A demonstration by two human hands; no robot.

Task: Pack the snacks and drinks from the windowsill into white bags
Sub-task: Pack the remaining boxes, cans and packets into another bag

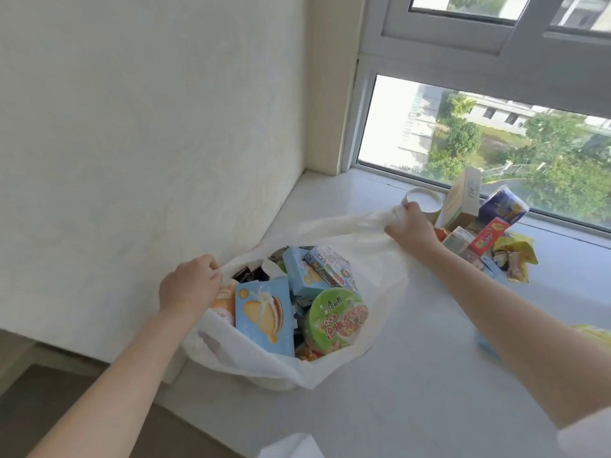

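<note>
Left hand [189, 285] fingers [211, 266] curled tight, pinching the near-left rim of the white bag [373, 269]. Right hand [410, 223] fingers [411, 206] curled too, gripping the bag's far-right handle, bunched plastic showing at the knuckles. Both arms bare, reaching in from the bottom corners; mouth of the bag pulled wide between the two hands.

Bag sits on the windowsill [429, 358], at its left end, just beside the side wall [148, 127]. Bag is full: light-blue biscuit box [264, 315] upright at the near side, green-lidded instant noodle bowl [339, 317] tilted to its right, a second blue box [302, 276] and a small printed carton [330, 266] behind, an orange packet [224, 302] under the left hand. Darker items deeper in, cannot tell what.

Still unpacked on the sill, past the right hand and near the glass: white-lidded round tub [425, 200], tall pale box [463, 196] leaning upright, blue foil pack [502, 204], red carton [488, 236], yellow wrappers [515, 256], all heaped touching each other. Another yellow item at the right edge, partly hidden by the right forearm.

Sill is white, smooth, matte. Wall is off-white, textured. Window [496, 143] has a pale frame; trees and buildings far below outside. Brown floor [49, 391] lower left, below the sill edge.
</note>
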